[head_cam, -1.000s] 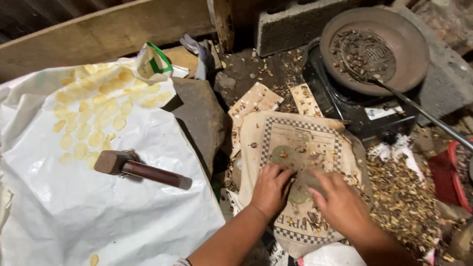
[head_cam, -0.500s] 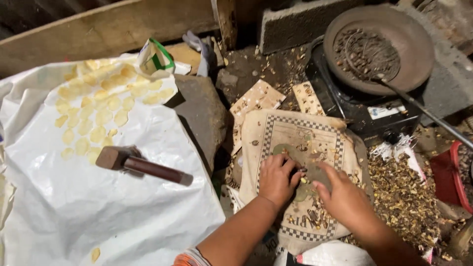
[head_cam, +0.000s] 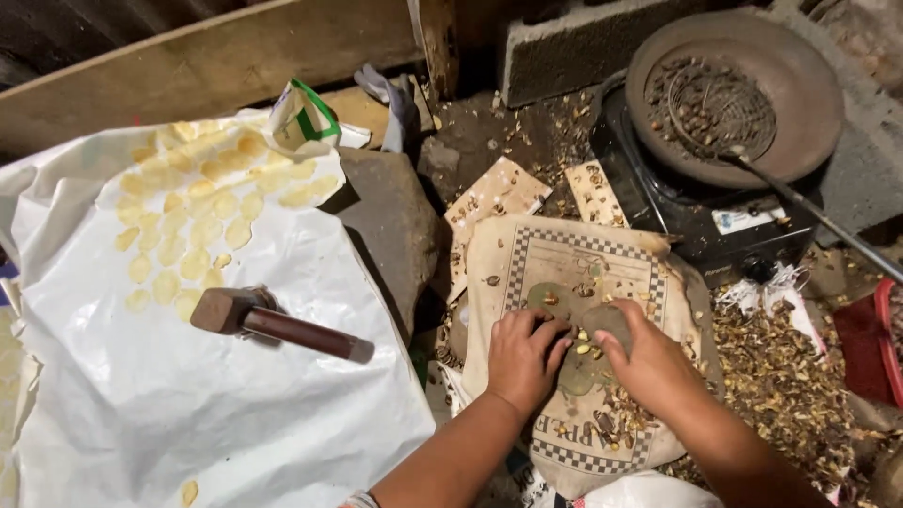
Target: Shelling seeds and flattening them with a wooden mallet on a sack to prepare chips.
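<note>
Hands [head_cam: 523,357] [head_cam: 649,362] met, fingers curled over small nuts [head_cam: 585,346].
Cloth [head_cam: 527,259] edge lay beyond; grip contents stayed hidden.

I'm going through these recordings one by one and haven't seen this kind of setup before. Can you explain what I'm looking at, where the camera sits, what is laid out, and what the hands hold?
There is no machine here: a person works with two bare hands, and the single camera is worn on their head, looking down. The left hand and right hand rest close together on a worn sack with a checkered border, fingertips at a few small pale kernels. Whether either hand grips anything cannot be told. Bits of shell litter the ground to the right. To the left lies a white plastic sheet with flat yellowish pieces spread out and a wooden mallet lying untouched. At top right, a dark round pan sits on a black stove, with a wire skimmer in it.
</note>
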